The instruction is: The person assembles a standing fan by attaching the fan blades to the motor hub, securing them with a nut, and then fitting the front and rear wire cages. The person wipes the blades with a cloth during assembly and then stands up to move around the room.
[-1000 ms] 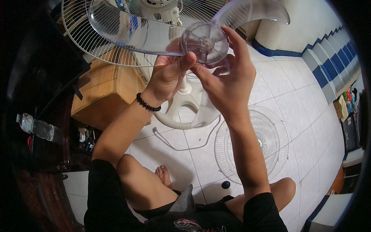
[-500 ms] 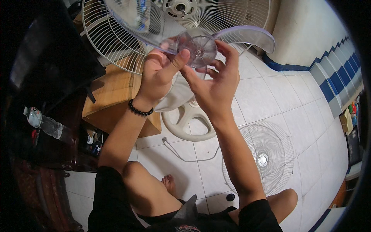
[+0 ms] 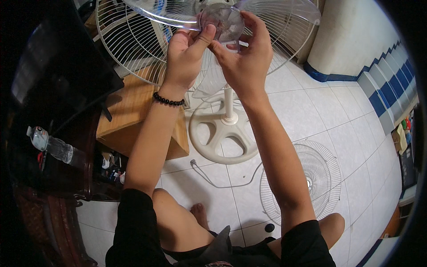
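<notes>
A clear, purple-tinted plastic fan blade (image 3: 222,24) is held by its round hub in front of the fan. My left hand (image 3: 189,55) grips the hub's left side, its thumb on the front. Around the right side and lower edge curl the fingers of my right hand (image 3: 249,58). One blade reaches to the upper left, one to the right and one downward. Behind it stands the fan's rear wire grille (image 3: 129,49), with the motor (image 3: 202,5) partly hidden by the hub. The white fan base (image 3: 222,133) rests on the tiles below.
The round front grille (image 3: 329,178) lies on the floor at the right, near a small black knob (image 3: 269,228). A power cord (image 3: 218,184) trails in front of the base. On the left are a wooden box (image 3: 133,111), a dark screen (image 3: 58,66) and a plastic bottle (image 3: 55,147).
Both hands have moved up and away with the fan blade, nearer the motor. The hub now covers most of the motor, and more of the fan base shows.
</notes>
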{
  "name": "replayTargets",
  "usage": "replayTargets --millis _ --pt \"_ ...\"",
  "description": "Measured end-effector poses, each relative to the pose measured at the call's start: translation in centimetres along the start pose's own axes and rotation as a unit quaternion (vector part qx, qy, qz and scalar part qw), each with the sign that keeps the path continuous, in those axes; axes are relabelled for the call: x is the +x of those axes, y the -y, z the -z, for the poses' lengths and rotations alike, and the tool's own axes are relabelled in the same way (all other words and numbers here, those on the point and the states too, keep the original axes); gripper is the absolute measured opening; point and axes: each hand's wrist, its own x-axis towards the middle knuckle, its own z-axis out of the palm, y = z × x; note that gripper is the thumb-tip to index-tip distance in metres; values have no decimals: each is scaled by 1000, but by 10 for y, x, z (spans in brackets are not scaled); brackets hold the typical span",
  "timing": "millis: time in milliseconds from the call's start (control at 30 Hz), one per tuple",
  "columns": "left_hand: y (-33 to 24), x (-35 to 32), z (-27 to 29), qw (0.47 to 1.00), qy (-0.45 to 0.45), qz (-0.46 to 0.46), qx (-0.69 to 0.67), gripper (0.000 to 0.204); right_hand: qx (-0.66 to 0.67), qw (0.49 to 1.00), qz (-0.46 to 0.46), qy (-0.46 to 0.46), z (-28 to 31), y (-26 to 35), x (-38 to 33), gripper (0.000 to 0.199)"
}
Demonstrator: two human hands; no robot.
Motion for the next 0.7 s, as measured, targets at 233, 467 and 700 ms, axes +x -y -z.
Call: replayTargets --millis 233,467,700 --pt "1 8 33 995 49 -22 81 42 43 998 -34 -4 28 -13 -15 78" --pt "35 10 29 843 -134 -188 485 23 79 984 -156 -33 112 -21 -41 76" --pt "39 37 12 809 -167 -259 501 37 76 977 -198 -34 131 -12 -54 78"
